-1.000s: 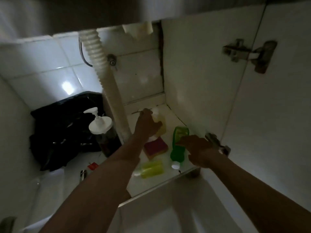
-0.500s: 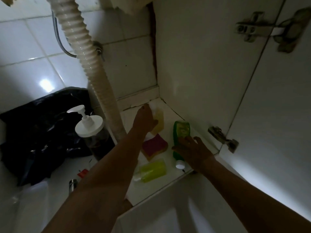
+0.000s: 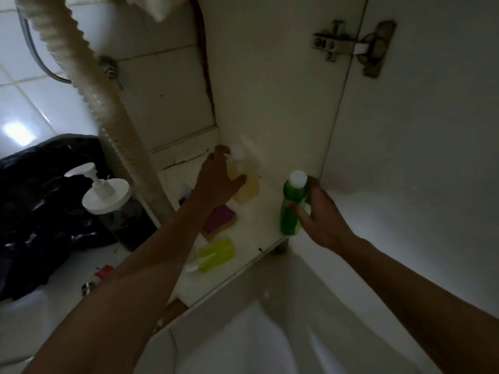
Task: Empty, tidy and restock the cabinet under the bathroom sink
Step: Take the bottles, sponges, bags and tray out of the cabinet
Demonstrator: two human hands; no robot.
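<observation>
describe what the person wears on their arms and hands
Both forearms are bare to the frame's edge, no sleeves showing. The left hand and right hand are ungloved; no watch, bracelet or ring shows in the dim light.

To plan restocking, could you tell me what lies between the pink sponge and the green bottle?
Nothing: in the head view, only bare cabinet floor separates the pink sponge from the green bottle that the right hand holds.
</observation>
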